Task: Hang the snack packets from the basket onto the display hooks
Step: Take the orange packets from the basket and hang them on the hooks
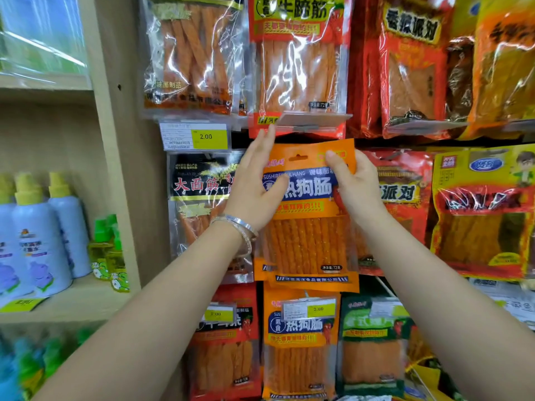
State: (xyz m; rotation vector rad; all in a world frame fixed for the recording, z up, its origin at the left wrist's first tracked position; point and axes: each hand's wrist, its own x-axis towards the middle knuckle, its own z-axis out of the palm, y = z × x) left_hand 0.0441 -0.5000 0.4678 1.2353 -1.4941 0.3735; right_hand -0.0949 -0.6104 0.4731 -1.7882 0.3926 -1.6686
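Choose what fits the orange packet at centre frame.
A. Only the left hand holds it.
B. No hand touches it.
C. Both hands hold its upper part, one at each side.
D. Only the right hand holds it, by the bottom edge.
C: the left hand and the right hand each lay a thumb on the front of the orange packet near its top, one at either side.
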